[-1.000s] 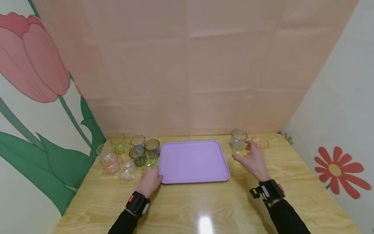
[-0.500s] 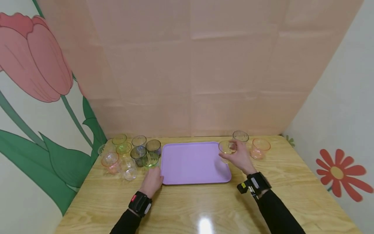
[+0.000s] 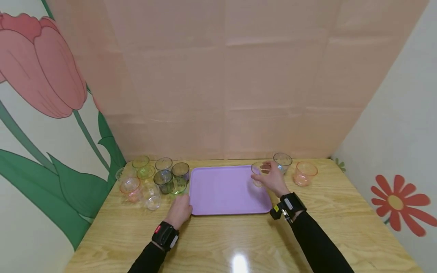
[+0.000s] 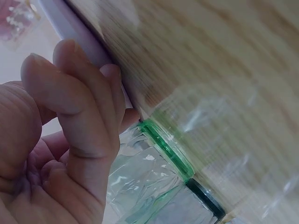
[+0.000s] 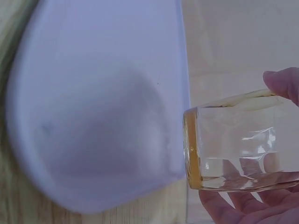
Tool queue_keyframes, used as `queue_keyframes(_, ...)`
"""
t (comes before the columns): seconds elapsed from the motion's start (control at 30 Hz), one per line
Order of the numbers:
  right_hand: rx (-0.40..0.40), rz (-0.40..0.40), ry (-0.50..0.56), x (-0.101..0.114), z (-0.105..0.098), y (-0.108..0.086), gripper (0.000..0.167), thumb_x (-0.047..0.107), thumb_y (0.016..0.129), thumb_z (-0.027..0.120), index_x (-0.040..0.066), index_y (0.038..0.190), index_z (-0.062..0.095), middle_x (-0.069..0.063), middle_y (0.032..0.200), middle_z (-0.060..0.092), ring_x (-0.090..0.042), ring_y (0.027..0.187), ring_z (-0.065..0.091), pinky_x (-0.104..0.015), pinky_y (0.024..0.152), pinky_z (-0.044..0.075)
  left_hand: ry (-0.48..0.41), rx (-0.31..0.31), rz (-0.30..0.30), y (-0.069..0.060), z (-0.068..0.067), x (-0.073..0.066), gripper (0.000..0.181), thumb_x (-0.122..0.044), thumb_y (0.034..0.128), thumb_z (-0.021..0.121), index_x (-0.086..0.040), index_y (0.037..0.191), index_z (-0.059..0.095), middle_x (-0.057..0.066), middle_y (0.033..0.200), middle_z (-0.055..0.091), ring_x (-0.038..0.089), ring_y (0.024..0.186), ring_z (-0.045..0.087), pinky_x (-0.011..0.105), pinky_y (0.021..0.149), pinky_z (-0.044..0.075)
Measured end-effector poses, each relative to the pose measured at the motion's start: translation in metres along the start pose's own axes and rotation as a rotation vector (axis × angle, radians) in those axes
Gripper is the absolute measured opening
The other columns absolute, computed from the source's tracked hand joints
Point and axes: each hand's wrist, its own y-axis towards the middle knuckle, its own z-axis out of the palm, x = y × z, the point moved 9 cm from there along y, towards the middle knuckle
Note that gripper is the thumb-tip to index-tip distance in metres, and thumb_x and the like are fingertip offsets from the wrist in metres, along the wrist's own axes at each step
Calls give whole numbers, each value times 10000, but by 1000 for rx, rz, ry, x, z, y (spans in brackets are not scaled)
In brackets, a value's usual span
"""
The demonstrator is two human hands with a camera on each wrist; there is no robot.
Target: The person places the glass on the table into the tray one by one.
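My right hand (image 3: 273, 179) grips a clear glass with an amber rim (image 3: 257, 170) over the right end of the purple tray (image 3: 225, 191). In the right wrist view the glass (image 5: 238, 144) lies between thumb and fingers, beside the tray's edge (image 5: 180, 56). My left hand (image 3: 178, 211) rests at the tray's front left corner, its curled fingers (image 4: 74, 84) at the tray edge (image 4: 88, 39); head and wrist views suggest they hold that edge. Just beyond the hand is a green-rimmed glass (image 4: 166, 147).
Several glasses crowd the table's left side, among them a dark one (image 3: 163, 181), a yellow-green one (image 3: 145, 172) and a pink one (image 3: 130, 185). Right of the tray stand a grey-rimmed glass (image 3: 283, 161) and an orange-pink glass (image 3: 305, 174). A papered wall (image 3: 222, 94) rises behind.
My right hand has moved left with the amber-rimmed glass, from beside the grey-rimmed glass to over the tray's right end. The left hand has stayed at the tray corner.
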Motion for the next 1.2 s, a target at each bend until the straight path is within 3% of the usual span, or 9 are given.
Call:
queue_keyframes(0.07,1,6,20,-1,3,4,882,271,902,865,-37,1549,350,-292,1514,525,-481,1422,516,-583,1140,485,20,2,4,-6,-17,-18,147,103,786,644,-3,687,617,166,705,674,358,667,690,466,580,535)
queue_keyframes(0.1,0,9,28,-2,4,6,877,264,905,862,-41,1549,351,-293,1516,525,-480,1425,514,-581,1144,483,38,-5,9,-6,-16,-19,142,105,788,639,3,692,622,178,709,680,380,672,697,476,582,540)
queue_keyframes(0.3,0,35,81,-7,14,16,878,232,911,857,-46,1563,339,-301,1556,491,-473,1457,486,-570,1180,452,114,-11,-10,-5,-15,-21,146,104,831,627,21,714,653,210,726,706,410,683,722,493,581,563)
queue_keyframes(0.63,11,15,31,-11,23,34,887,212,877,882,-34,1561,374,-369,1550,477,-504,1459,467,-601,1189,424,113,3,-5,-5,-16,-23,154,122,846,609,25,737,660,222,741,707,402,693,724,488,579,570)
queue_keyframes(0.87,32,50,74,-15,26,40,932,214,893,862,-91,1578,309,-362,1581,437,-502,1502,422,-566,1244,377,116,20,11,-4,-15,-25,132,126,834,637,27,748,653,220,740,700,401,696,724,482,585,573)
queue_keyframes(1.07,47,82,212,-20,30,45,889,156,906,845,-49,1579,302,-360,1620,372,-498,1525,369,-580,1261,343,112,31,0,-3,-15,-24,130,125,844,640,27,760,649,215,747,697,396,697,723,480,586,574)
queue_keyframes(1.2,14,107,317,-28,31,51,863,104,882,856,-5,1561,335,-333,1587,400,-435,1469,418,-520,1236,360,111,50,-10,-3,-13,-23,125,123,860,635,31,778,655,209,747,692,388,695,722,471,583,574)
